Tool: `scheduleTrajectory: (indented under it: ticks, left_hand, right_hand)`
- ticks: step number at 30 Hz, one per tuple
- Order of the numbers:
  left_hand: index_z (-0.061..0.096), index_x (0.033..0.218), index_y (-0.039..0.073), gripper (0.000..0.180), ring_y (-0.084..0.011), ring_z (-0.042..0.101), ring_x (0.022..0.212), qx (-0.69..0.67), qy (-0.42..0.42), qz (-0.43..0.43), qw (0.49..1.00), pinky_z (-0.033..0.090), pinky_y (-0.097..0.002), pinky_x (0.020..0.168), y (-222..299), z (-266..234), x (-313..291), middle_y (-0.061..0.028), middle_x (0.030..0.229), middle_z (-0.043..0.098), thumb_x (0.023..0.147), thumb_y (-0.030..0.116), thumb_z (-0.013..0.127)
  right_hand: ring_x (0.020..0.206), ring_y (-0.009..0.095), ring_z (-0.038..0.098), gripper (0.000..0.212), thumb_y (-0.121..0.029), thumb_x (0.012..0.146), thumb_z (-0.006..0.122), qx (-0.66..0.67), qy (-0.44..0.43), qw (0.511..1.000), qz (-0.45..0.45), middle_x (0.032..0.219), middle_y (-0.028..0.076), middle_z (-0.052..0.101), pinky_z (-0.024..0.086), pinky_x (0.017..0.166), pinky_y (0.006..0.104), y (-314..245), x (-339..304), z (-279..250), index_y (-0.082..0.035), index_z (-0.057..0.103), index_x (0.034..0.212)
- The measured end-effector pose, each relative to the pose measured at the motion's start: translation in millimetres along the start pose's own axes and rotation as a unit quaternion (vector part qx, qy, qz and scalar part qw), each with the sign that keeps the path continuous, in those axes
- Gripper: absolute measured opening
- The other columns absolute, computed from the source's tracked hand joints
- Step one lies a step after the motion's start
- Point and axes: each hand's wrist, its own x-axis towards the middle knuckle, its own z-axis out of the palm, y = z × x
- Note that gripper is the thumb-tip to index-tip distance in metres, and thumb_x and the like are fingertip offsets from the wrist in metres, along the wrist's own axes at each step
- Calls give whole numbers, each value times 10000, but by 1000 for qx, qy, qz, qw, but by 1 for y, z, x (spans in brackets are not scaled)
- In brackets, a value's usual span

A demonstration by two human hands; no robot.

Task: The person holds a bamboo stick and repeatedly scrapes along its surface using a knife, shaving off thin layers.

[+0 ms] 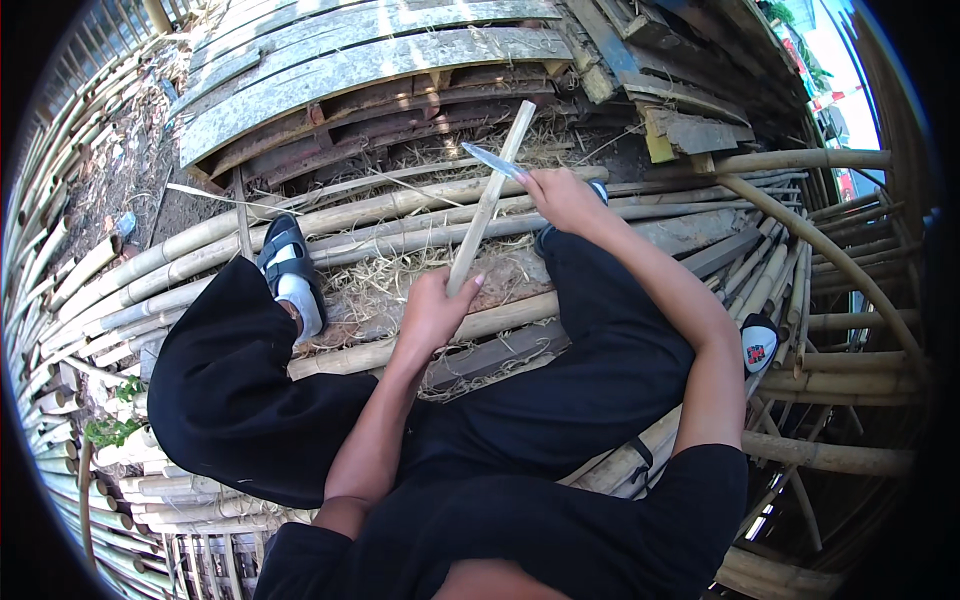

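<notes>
Bamboo strip (485,215) held in one hand, knife (482,156) laid across it

Our strip is near the middle of the view, just above the ground, slanting from our lap toward a point between twelve and one o'clock. Our left hand (437,308), closed around its near end, sits at the centre. Our right hand (565,200), at one o'clock, grips the knife, whose tip points to ten o'clock. Blade and strip cross near the far end; we cannot tell whether the edge bites in.

Pale shavings (395,262) litter the ground at ten o'clock from our left hand, and a dark sandal (287,260) is on our left foot beyond them. A wooden pallet (400,50) lies between eleven and twelve, with stacked planks (690,130) between one and two.
</notes>
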Motion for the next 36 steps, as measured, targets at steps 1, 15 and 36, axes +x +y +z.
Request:
scheduleTrajectory:
  ticks: [1, 15, 36]
  left_hand:
    - [623, 818, -40, 405, -103, 475, 419, 4, 1, -5, 1000, 360, -302, 399, -4, -1, 0, -18, 521, 507, 891, 355, 675]
    - [623, 811, -9, 361, -76, 410, 396, -63, -29, -62, 996, 310, -283, 374, 9, -3, -3, 17, 515, 480, 881, 337, 697]
    - [622, 790, -1, 347, -55, 394, 433, -48, -26, -40, 998, 285, -265, 395, 6, -4, 2, 38, 526, 456, 860, 324, 720]
  right_hand:
    - [722, 456, 591, 413, -336, 1005, 433, 16, -50, 998, -25, 730, 252, 614, 459, 683, 524, -5, -6, 6, -2, 631, 864]
    - [698, 459, 586, 411, -310, 1009, 434, 58, -44, 996, -53, 726, 256, 606, 461, 650, 506, -7, -10, 11, 21, 614, 844]
    - [733, 477, 591, 438, -349, 1002, 434, 90, -23, 996, -6, 754, 263, 619, 471, 687, 535, -11, -16, 25, 5, 637, 843]
